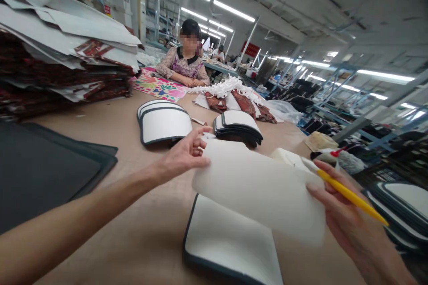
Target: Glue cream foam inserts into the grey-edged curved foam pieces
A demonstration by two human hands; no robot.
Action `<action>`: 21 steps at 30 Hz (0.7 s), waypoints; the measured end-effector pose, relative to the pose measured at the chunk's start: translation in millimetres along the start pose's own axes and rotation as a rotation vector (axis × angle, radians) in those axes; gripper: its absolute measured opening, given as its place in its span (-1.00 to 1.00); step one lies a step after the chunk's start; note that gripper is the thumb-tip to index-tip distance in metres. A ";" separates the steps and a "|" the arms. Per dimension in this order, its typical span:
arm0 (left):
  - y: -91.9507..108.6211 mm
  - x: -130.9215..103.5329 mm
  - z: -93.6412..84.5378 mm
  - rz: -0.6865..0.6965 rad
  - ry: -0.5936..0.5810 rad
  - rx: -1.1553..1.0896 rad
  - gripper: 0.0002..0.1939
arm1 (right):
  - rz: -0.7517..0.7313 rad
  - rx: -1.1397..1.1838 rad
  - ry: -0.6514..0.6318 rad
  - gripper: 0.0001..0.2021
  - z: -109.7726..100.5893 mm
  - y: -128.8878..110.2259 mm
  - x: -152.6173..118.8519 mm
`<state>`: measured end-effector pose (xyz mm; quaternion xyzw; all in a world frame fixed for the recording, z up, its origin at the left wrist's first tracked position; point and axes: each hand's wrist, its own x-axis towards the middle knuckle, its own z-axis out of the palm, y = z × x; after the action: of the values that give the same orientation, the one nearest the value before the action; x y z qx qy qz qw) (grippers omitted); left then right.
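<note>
Between my two hands a white curved sheet (257, 182) is held up, slightly blurred. My left hand (197, 149) pinches its left end between thumb and fingers. At the other end my right hand (341, 200) grips the sheet and also holds a yellow-handled brush (351, 196), its pale tip pointing left. Under the sheet, on the table, lies a white panel with a dark edge (230, 240), partly covered from view. Farther off, a stack of similar dark-edged white pieces (165, 124) stands left of another such stack (237, 124).
Black sheets (50, 164) lie at the left of the brown table (140, 227). A tall pile of white and dark red material (67, 49) rises behind them. A person (183, 60) sits across the table. White cords (230, 87) lie on red-brown bundles. More dark-edged pieces (401, 209) are stacked at right.
</note>
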<state>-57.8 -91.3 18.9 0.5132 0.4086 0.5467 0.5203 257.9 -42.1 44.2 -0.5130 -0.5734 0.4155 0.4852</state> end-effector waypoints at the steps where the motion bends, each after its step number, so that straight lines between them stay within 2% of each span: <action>1: -8.6 -11.5 4.4 -0.019 0.013 -0.014 -0.26 | 0.055 -0.007 0.002 -0.31 -4.2 5.2 -10.9; 5: -41.7 -45.2 15.9 -0.104 -0.006 -0.023 -0.48 | 0.283 -0.120 0.035 -0.17 -12.9 15.6 -44.1; 9: -70.9 -61.9 21.2 -0.190 -0.046 -0.005 -0.78 | 0.422 -0.195 0.091 -0.09 -7.2 9.8 -59.1; 11: -84.3 -66.2 22.1 -0.208 -0.027 -0.002 -0.78 | 0.450 -0.206 0.074 -0.07 -2.9 7.6 -61.0; 15: -105.3 -71.9 21.1 -0.219 0.000 -0.003 -0.64 | 0.460 -0.265 0.037 -0.07 2.2 9.1 -59.4; 21: -121.3 -77.9 21.0 -0.202 0.031 0.023 -0.64 | 0.376 -0.373 0.041 -0.23 2.4 15.7 -52.0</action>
<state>-24.3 -155.0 -107.7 0.4670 0.4725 0.4945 0.5605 258.6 -91.6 21.7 -0.6995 -0.5248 0.3750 0.3077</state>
